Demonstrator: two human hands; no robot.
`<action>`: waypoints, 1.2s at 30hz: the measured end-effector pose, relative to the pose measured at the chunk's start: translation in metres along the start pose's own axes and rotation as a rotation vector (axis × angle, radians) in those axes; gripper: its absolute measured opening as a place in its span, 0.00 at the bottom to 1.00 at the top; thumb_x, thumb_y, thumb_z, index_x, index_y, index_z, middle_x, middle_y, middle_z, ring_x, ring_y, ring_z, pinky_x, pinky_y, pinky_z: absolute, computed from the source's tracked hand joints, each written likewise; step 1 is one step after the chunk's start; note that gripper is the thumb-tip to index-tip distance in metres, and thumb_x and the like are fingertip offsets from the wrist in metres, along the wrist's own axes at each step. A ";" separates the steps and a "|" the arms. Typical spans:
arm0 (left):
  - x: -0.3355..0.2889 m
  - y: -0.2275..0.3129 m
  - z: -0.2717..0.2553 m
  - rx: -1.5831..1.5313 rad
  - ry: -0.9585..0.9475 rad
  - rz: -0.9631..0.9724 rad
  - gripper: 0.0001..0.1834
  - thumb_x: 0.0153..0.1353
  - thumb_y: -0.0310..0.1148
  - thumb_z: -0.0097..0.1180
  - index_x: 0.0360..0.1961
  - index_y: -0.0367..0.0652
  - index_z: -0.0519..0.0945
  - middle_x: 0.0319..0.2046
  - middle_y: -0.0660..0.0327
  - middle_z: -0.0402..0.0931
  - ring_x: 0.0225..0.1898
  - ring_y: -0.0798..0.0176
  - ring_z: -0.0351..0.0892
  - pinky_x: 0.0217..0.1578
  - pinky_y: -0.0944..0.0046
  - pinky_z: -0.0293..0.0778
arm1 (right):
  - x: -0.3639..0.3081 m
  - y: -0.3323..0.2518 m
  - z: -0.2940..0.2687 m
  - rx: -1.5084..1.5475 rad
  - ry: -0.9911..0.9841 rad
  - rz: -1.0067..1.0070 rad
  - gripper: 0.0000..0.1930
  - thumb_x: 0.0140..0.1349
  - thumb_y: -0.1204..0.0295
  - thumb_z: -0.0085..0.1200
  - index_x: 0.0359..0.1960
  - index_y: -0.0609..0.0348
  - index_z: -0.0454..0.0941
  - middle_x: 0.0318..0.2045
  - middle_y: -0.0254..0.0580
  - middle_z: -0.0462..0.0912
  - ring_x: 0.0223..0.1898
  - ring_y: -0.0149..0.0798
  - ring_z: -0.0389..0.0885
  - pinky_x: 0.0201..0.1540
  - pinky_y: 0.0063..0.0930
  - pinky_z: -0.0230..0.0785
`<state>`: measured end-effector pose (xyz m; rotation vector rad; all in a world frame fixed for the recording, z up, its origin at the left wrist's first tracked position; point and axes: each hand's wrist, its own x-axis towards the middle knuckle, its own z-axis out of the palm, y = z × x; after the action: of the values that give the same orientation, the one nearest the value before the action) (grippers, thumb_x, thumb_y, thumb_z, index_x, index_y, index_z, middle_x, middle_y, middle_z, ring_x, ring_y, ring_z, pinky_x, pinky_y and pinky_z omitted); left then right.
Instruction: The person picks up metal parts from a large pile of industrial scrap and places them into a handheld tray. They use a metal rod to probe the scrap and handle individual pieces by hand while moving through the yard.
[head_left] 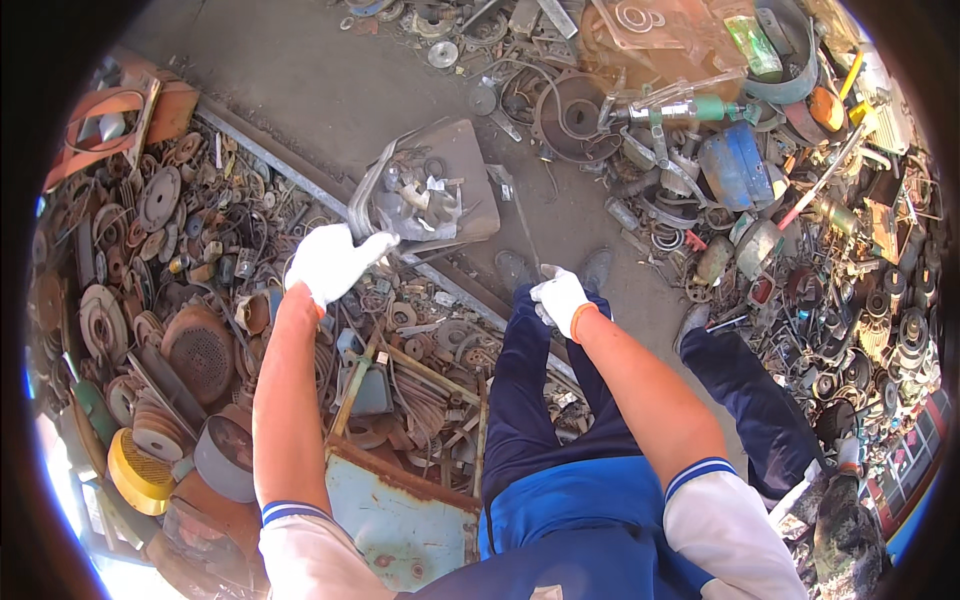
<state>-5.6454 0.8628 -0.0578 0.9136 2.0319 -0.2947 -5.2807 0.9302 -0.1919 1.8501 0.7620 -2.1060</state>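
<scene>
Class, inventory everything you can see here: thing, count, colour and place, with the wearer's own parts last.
Small scrap parts: too many to count, mostly brown and grey, both sides
Long metal bar: one, grey, diagonal, left of centre
Flat plate: one, brown-grey, upper centre, scrap on it
Bent strip: one, grey, at the left hand
Thin rod: one, brownish, at the right hand
Boxy part: one, blue, upper right
Round part: one, yellow, lower left
Rusty panel: one, pale blue, lower middle
Co-worker's leg: one, dark trousers, right
Shoes: two, greyish, centre
Left hand: one, white-gloved, left of centre
Right hand: one, white-gloved, centre
</scene>
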 end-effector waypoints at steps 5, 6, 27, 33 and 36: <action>-0.067 -0.051 0.009 -0.421 0.269 0.054 0.26 0.65 0.52 0.68 0.31 0.33 0.88 0.20 0.51 0.82 0.21 0.53 0.81 0.29 0.54 0.74 | 0.025 -0.024 -0.021 0.001 -0.036 0.046 0.42 0.59 0.87 0.57 0.77 0.68 0.55 0.30 0.43 0.82 0.17 0.33 0.73 0.15 0.28 0.60; -0.079 -0.049 0.005 -0.463 0.234 -0.013 0.22 0.66 0.47 0.69 0.30 0.33 0.88 0.18 0.57 0.80 0.19 0.65 0.75 0.26 0.59 0.71 | 0.023 -0.029 -0.027 -0.021 -0.032 0.077 0.42 0.58 0.87 0.57 0.76 0.68 0.55 0.30 0.43 0.82 0.17 0.33 0.73 0.15 0.28 0.60; -0.246 -0.100 0.032 -1.405 0.736 -0.410 0.22 0.73 0.44 0.63 0.23 0.46 0.78 0.17 0.74 0.66 0.19 0.77 0.59 0.21 0.68 0.53 | -0.076 -0.093 -0.089 -0.955 0.114 -0.291 0.37 0.62 0.82 0.50 0.77 0.60 0.65 0.23 0.41 0.81 0.17 0.33 0.75 0.20 0.32 0.68; -0.271 -0.117 0.008 -1.414 0.872 -0.502 0.19 0.73 0.44 0.62 0.28 0.43 0.82 0.21 0.71 0.74 0.20 0.76 0.67 0.23 0.70 0.60 | -0.071 -0.129 -0.099 -0.825 0.250 -0.304 0.31 0.63 0.78 0.51 0.71 0.61 0.70 0.30 0.45 0.84 0.23 0.38 0.80 0.26 0.35 0.72; -0.273 -0.128 -0.004 -1.509 0.954 -0.522 0.15 0.74 0.42 0.62 0.40 0.40 0.85 0.28 0.72 0.77 0.28 0.78 0.69 0.30 0.72 0.64 | -0.102 -0.188 -0.063 -0.721 0.197 -0.159 0.27 0.65 0.76 0.48 0.69 0.57 0.72 0.28 0.40 0.82 0.22 0.39 0.79 0.26 0.37 0.72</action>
<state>-5.6399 0.6390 0.1449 -0.5697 2.3888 1.4859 -5.3035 1.1040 -0.0549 1.6174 1.5109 -1.4280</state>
